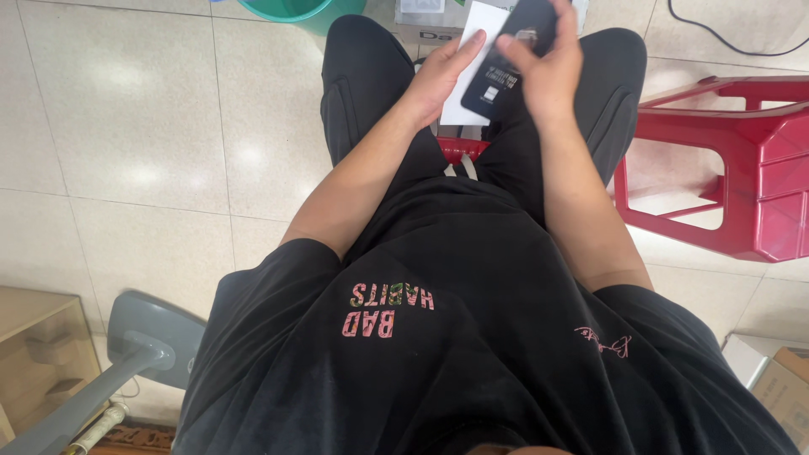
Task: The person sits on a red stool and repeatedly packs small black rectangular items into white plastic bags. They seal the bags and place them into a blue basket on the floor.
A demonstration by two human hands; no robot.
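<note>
The person is sitting and looking down at both hands, which are meeting over the knees. The left hand [447,72] is lying under a white flat box [474,63], with its fingers stretched along the box's left edge and its thumb pressing on top. The right hand [548,67] is gripping a dark, flat box sleeve [506,72] with white print, with its fingers curling over the upper end; the dark piece is overlapping the white one, and whether it is sliding on or off cannot be told. What the white box is holding is hidden.

Just beyond the hands, a cardboard carton [425,25] is standing on the tiled floor [126,126], its contents hidden by the hands. Up and to the left of the left hand, a teal plastic bucket [299,10] is showing only its rim, so its inside cannot be seen. Below the hands, between the knees, a red stool seat [462,148] is peeking out. Well to the right of the right hand, a second red plastic stool [742,160] is lying tilted on the floor. Near the lower right corner, an open cardboard box [771,375] is sitting, its contents unclear.
</note>
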